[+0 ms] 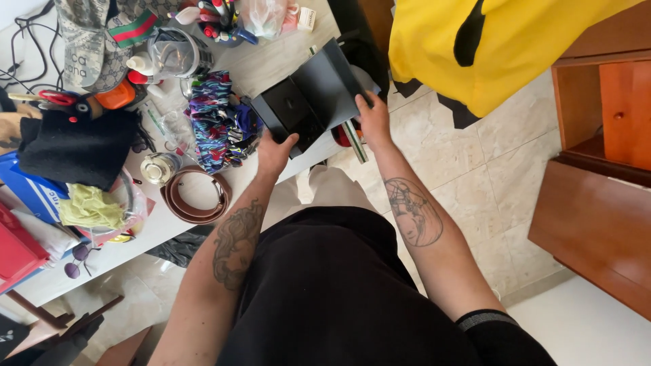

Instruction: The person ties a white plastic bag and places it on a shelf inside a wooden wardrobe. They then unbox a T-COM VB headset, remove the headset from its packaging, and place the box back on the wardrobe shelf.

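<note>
I count two hands, a left hand point(273, 154) and a right hand point(372, 119), both on one dark grey hinged box point(308, 98). I count one coiled brown leather belt point(196, 196), one patterned multicoloured cloth point(217, 122), one black garment point(74, 146), one yellow-green cloth point(88, 207), one round glass bottle point(159, 167), one pair of red-handled scissors point(55, 97), one pair of sunglasses point(78, 261), one cap point(88, 41), one large yellow plush point(502, 41), and one cup of pens point(220, 20), pens too crowded to count.

Pale marble floor point(475, 156), wooden cabinet point(597, 203), white table point(271, 61)
</note>
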